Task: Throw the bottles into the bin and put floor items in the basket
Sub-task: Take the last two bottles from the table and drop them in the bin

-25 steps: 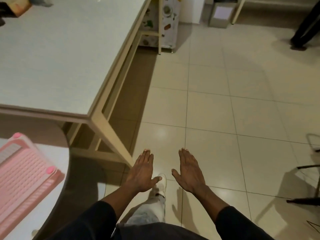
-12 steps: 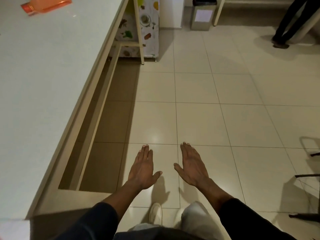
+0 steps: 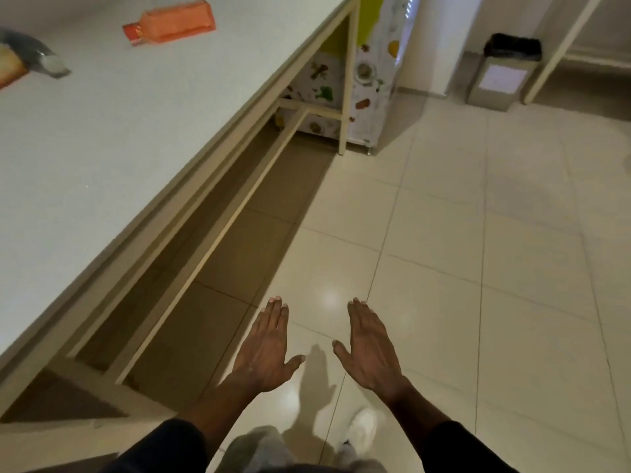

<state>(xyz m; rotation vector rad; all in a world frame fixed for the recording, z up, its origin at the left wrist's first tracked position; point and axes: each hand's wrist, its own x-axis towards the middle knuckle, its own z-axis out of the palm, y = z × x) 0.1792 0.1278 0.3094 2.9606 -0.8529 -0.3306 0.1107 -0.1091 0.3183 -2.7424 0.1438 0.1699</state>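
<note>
Left hand [image 3: 264,353] hovering palm-down over tiled floor [image 3: 444,233], fingers straight and together, thumb spread, holding nothing. Right hand [image 3: 370,349] hovering just beside it, same flat pose, also empty. Orange bottle [image 3: 170,23] lying on its side on white table [image 3: 102,138], far ahead and left of left hand. Greyish bottle [image 3: 37,59] lying further left, partly cut off by frame edge. Bin [image 3: 505,76] with dark liner standing far ahead and right of right hand. Patterned cabinet [image 3: 370,93] standing ahead of both hands. White shoe [image 3: 362,428] showing below right hand.
</note>
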